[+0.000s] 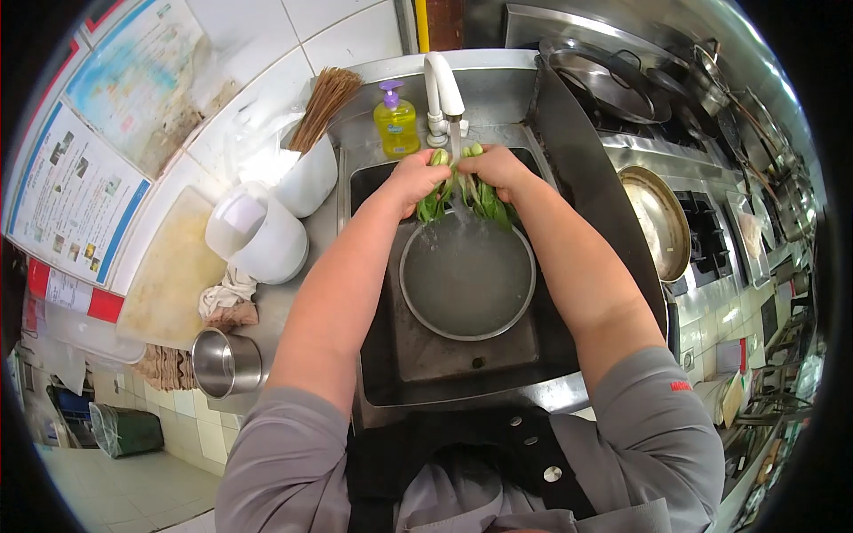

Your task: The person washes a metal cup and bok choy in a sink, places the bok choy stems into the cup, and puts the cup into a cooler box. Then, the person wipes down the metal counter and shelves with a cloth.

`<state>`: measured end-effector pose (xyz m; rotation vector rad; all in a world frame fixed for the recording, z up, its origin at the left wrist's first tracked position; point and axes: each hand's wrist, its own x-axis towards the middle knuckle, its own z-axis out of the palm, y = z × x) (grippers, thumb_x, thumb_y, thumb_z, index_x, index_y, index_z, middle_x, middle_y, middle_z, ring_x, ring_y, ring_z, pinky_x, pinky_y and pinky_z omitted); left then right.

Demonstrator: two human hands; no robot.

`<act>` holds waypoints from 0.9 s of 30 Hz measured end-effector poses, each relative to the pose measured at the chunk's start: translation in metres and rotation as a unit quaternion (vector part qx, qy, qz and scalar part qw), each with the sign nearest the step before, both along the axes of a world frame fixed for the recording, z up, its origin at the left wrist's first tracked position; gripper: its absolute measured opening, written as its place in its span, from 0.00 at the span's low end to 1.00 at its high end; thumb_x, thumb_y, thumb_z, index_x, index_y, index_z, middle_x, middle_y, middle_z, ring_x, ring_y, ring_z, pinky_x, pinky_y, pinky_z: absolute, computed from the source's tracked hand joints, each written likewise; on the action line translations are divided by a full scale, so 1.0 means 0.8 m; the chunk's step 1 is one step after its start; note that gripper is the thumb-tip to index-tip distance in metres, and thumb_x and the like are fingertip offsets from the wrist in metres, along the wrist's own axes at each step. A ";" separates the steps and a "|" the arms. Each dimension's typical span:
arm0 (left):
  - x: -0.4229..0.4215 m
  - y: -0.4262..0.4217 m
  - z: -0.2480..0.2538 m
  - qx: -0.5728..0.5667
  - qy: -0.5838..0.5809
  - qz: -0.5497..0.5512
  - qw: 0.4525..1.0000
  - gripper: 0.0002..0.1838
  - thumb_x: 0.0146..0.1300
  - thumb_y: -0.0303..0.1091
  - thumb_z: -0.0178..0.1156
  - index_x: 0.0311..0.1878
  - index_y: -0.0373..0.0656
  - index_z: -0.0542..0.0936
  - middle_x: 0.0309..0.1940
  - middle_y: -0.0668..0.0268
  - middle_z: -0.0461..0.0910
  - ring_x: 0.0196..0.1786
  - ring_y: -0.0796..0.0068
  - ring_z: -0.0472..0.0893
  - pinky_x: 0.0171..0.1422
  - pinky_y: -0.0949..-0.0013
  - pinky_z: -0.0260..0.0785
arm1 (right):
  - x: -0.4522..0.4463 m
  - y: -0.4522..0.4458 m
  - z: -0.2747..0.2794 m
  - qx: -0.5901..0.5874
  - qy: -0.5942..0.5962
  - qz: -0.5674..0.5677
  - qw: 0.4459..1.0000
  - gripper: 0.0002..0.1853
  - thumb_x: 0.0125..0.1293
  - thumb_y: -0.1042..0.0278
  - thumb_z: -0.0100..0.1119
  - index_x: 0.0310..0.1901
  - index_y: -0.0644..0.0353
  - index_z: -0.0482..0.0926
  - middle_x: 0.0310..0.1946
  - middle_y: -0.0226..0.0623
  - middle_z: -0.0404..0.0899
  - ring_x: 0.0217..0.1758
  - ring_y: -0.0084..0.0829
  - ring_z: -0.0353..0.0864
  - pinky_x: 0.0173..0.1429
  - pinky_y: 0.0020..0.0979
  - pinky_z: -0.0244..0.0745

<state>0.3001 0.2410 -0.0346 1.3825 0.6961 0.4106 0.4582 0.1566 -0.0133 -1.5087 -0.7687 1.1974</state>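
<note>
left hand (416, 182) and right hand (498, 171) each pinch greens (488, 204) beneath the running tap (444, 84), stems toward it, leaves trailing toward the bowl (466, 280), both hands similarly near.

White tiled wall (342, 22), pale floor (111, 489)

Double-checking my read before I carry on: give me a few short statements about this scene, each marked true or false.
1. The left hand and right hand both hold leafy greens. True.
2. No water is running. False: a stream falls from the white tap.
3. The bowl sits on the stove. False: the metal bowl is in the sink.
4. In this view, the pump bottle stands left of the tap. True.
</note>
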 end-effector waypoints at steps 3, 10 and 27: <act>0.004 -0.013 -0.003 -0.029 -0.029 0.027 0.999 0.18 0.63 0.28 0.61 0.57 0.41 0.77 0.41 0.67 0.80 0.40 0.75 0.80 0.43 0.69 0.74 | 0.000 0.000 0.002 -0.006 0.056 -0.003 0.998 0.15 0.59 0.78 0.64 0.48 0.71 0.79 0.36 0.41 0.83 0.35 0.34 0.84 0.37 0.39 0.80; 0.001 -0.015 0.004 -0.068 -0.042 0.067 0.995 0.17 0.64 0.31 0.62 0.55 0.38 0.77 0.44 0.63 0.82 0.42 0.71 0.82 0.46 0.66 0.75 | 0.011 0.006 -0.016 0.013 0.107 0.023 0.994 0.09 0.59 0.79 0.63 0.41 0.70 0.79 0.30 0.41 0.79 0.30 0.34 0.80 0.35 0.37 0.77; 0.013 -0.006 -0.021 -0.057 -0.080 0.084 0.992 0.22 0.59 0.30 0.70 0.56 0.39 0.76 0.43 0.62 0.82 0.44 0.71 0.83 0.49 0.66 0.75 | -0.004 -0.009 -0.008 -0.012 0.065 0.092 0.994 0.14 0.65 0.77 0.55 0.52 0.66 0.75 0.35 0.39 0.79 0.33 0.34 0.79 0.37 0.38 0.77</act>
